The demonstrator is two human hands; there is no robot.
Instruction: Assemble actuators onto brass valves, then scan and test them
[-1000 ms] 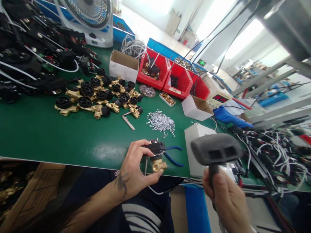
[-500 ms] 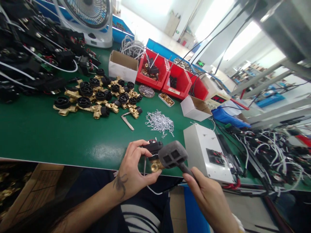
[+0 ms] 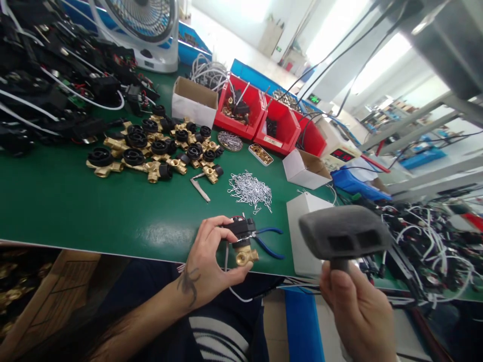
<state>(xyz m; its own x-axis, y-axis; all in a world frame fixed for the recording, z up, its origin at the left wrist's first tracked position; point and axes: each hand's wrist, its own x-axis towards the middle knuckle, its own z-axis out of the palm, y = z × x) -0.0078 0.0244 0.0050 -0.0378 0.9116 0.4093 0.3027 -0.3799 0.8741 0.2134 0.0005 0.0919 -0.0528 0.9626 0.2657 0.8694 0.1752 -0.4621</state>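
Note:
My left hand (image 3: pixel 209 254) grips a brass valve (image 3: pixel 244 255) topped by a black housing (image 3: pixel 241 229), thumb below and fingers over the top, at the table's front edge. A grey cable hangs from it. My right hand (image 3: pixel 356 306) is closed round the handle of a dark grey mallet (image 3: pixel 345 231), its head raised to the right of the valve and apart from it. Blue-handled pliers (image 3: pixel 269 241) lie just behind the valve. Beyond them is a heap of wire clips (image 3: pixel 250 190), with an L-shaped hex key (image 3: pixel 199 189) to its left.
Several brass valves with black caps (image 3: pixel 158 151) crowd the left. Red bins (image 3: pixel 277 131), white boxes (image 3: pixel 194 103) and a small dish of brass parts (image 3: pixel 260 154) stand behind. A white control box (image 3: pixel 302 231) sits at right, partly behind the mallet. A fan (image 3: pixel 151 30) stands at the back.
My right hand has swung the mallet away from the valve, up and to the right, uncovering the blue pliers. My left hand keeps its grip on the valve.

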